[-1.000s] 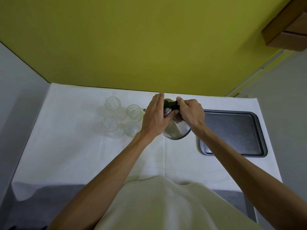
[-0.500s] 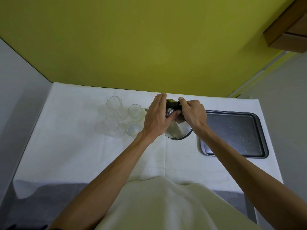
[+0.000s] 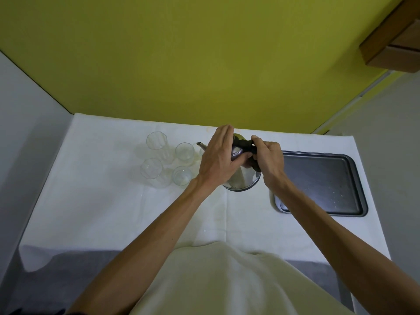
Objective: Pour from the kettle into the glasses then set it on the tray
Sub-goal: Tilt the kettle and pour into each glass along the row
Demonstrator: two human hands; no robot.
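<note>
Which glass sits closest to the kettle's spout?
The small far glass, just left of the spout of the kettle; the others stand farther left or nearer the person.

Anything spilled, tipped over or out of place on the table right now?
Nothing stands out. All four glasses stand upright left of the kettle, the cloth around them shows no puddle, and the tray lies flat on the right.

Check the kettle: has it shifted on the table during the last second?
No. The kettle keeps its gap from the tray and glasses, both hands still on it.
</note>
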